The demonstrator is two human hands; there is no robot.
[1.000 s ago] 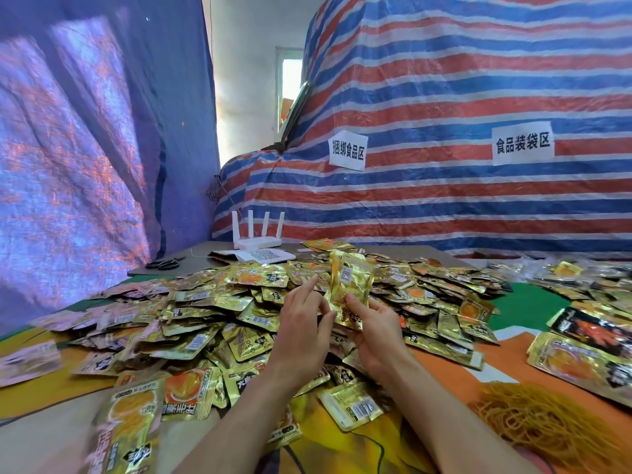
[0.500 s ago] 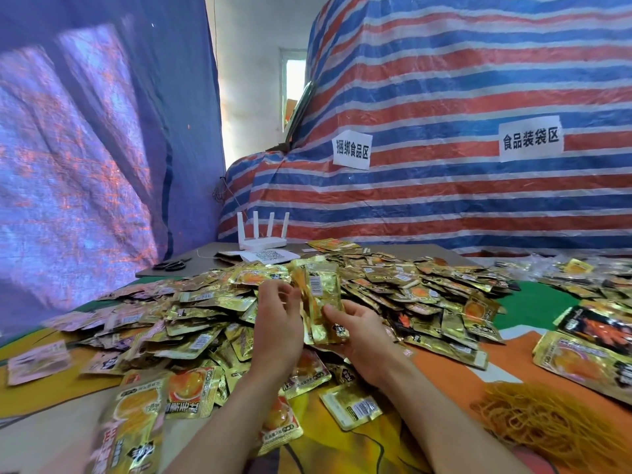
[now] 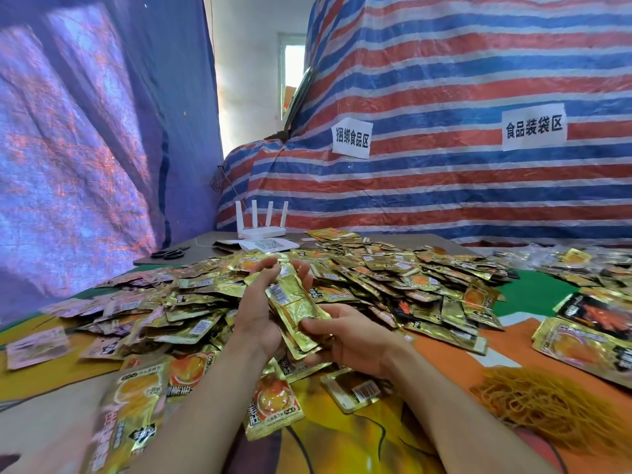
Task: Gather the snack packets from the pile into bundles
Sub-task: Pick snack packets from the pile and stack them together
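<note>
A wide pile of gold snack packets (image 3: 383,278) covers the table in front of me. Between my hands I hold a small stack of gold packets (image 3: 294,306), tilted with its far end up. My left hand (image 3: 256,309) lies along the stack's left side, fingers stretched forward under and beside it. My right hand (image 3: 345,333) grips the stack's near end, thumb on top and fingers curled beneath. Loose packets (image 3: 270,405) lie under my forearms.
A heap of tan rubber bands (image 3: 547,405) sits at the near right. Larger gold packets (image 3: 588,340) lie at the far right. A white router (image 3: 261,227) and black scissors (image 3: 169,253) stand at the table's back. Striped tarpaulin (image 3: 444,97) closes the rear, a blue sheet the left.
The stack has been lowered from upright to a tilted, flatter lie and drawn nearer to me. My left hand has slid along its side, my right grips its near end.
</note>
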